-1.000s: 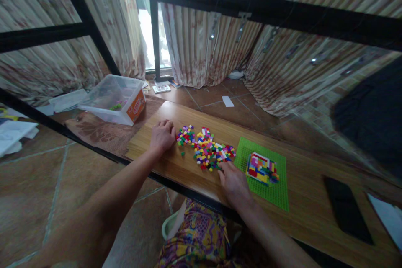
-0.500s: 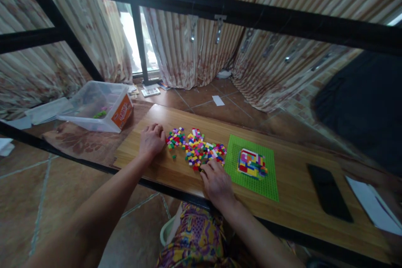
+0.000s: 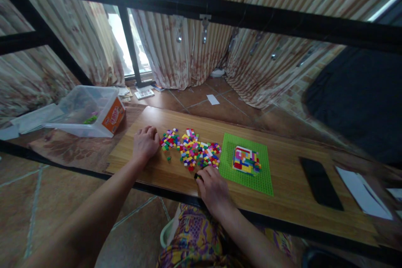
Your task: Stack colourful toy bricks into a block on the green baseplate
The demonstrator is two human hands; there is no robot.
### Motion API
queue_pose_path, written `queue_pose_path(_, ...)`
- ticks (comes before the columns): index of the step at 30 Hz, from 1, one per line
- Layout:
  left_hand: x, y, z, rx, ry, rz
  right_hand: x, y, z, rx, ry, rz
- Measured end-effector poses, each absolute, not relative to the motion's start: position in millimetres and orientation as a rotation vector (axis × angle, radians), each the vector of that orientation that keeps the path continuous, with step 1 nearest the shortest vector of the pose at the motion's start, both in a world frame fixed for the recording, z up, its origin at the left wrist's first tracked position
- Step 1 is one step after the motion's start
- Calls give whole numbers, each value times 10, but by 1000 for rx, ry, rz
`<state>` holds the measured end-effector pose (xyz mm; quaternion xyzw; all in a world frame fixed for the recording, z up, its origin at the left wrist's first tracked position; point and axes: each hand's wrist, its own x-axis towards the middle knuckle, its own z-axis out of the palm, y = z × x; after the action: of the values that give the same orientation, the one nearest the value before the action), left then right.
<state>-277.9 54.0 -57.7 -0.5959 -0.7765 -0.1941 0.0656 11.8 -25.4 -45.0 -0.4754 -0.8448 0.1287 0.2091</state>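
Observation:
Loose toy building bricks of many colours lie in a spread pile on the wooden table. My left hand rests on the tabletop at the pile's left edge, fingers loosely bent and its fingertips partly hidden; I see nothing held in it. At the near side of the pile, my right hand pinches a small dark brick between thumb and fingers. To the right of that hand lies a green baseplate. A low multicoloured brick build sits on it, bordered partly in white. One green brick lies apart from the pile.
A black phone-like slab and white paper lie on the right. A clear plastic box with an orange label stands at the left. Beyond the table, a black metal bar crosses in front of the curtains.
My right hand has drawn slightly back from the pile, with a dark brick now showing at its fingertips. My left hand stays beside the pile. The whole view has shifted a little.

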Motion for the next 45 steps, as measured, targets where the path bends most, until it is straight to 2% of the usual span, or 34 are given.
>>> queue_pose_path(4,-2790,543,-595,-1796,-2325,-600,161,-299,-386,-1309,-2250,465)
queue_pose_path(10,-2789,537,-592,-1797,-2323,-598,624,-413,-260,-1483,-1895,792)
queue_pose_path(16,-2780,536,-561,-1818,-2321,-579,1408,-342,-327,-1752,-1382,783)
queue_pose_path(20,-2783,542,-563,-1806,-2321,-564,1683,-229,-369,-1823,-1231,773)
queue_pose_path(45,-2780,539,-564,-1783,-2368,-592,1446,-5,-345,-1623,-843,835)
